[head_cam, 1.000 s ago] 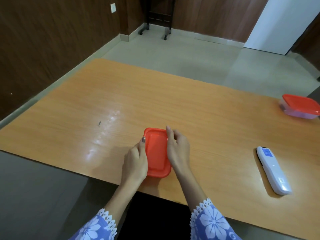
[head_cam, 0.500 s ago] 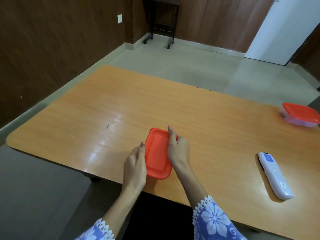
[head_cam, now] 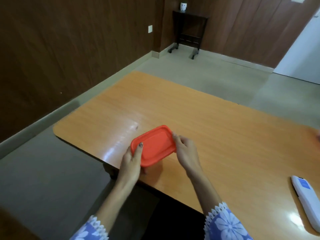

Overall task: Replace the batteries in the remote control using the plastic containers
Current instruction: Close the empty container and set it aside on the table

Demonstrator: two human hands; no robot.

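Hands gripping red-lidded container point(head_cam: 154, 146), left hand point(head_cam: 132, 161), right hand point(head_cam: 187, 153), white remote point(head_cam: 305, 201) well apart

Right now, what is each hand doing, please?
Left hand: closed on the red-lidded container, thumb on the lid.
Right hand: fingers curled at the container's right edge; grip cannot be told.

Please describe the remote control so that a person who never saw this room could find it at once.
Start at the orange wooden table and follow its near edge to the far right. The remote control lies there flat, apart from both hands. It is the only long white thing, with a small blue panel at its far end.
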